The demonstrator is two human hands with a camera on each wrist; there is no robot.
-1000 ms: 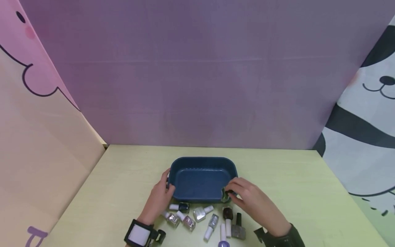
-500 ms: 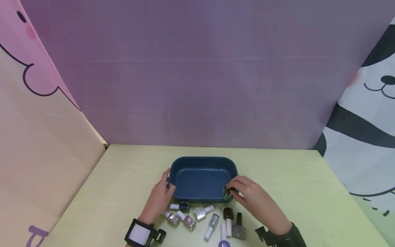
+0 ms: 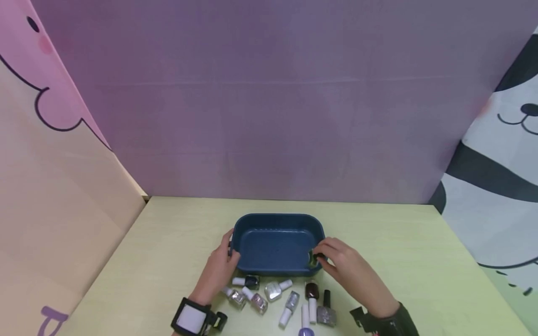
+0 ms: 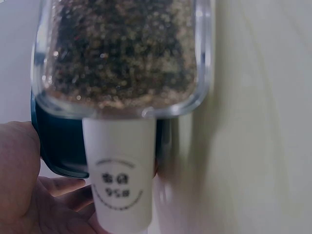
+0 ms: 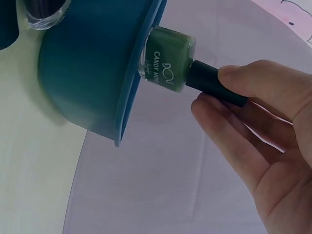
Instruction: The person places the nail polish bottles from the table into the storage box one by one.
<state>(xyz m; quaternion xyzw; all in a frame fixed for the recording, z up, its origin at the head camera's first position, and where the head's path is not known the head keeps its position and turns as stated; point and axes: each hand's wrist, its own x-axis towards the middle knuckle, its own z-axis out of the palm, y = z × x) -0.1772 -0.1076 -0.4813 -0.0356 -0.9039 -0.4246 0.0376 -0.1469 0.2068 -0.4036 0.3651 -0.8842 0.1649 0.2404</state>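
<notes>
My right hand [image 3: 342, 261] pinches a green nail polish bottle [image 5: 168, 58] by its black cap [image 5: 214, 83], between thumb and fingers. In the right wrist view the bottle's glass end is right at the rim of a deep blue dish [image 5: 85, 68]. From the head, the bottle overlaps the front right corner inside the dish [image 3: 273, 252]. At the dish's left end my left hand [image 3: 218, 268] grips the side, its thumb at the rim. A glittery nail polish bottle [image 4: 122, 53] with a white cap fills much of the left wrist view, in front of that hand.
Several nail polish bottles lie before the dish, among them a silver one [image 3: 273, 291], a dark red one [image 3: 312, 290], a purple one [image 3: 306, 332] and a grey glitter one [image 3: 326, 316]. A purple backdrop [image 3: 277, 102] stands at the table's [image 3: 378, 233] far edge.
My right hand has shifted slightly to the right and up with the green nail polish bottle still pinched. The left hand stays on the dish; the loose bottles lie as before.
</notes>
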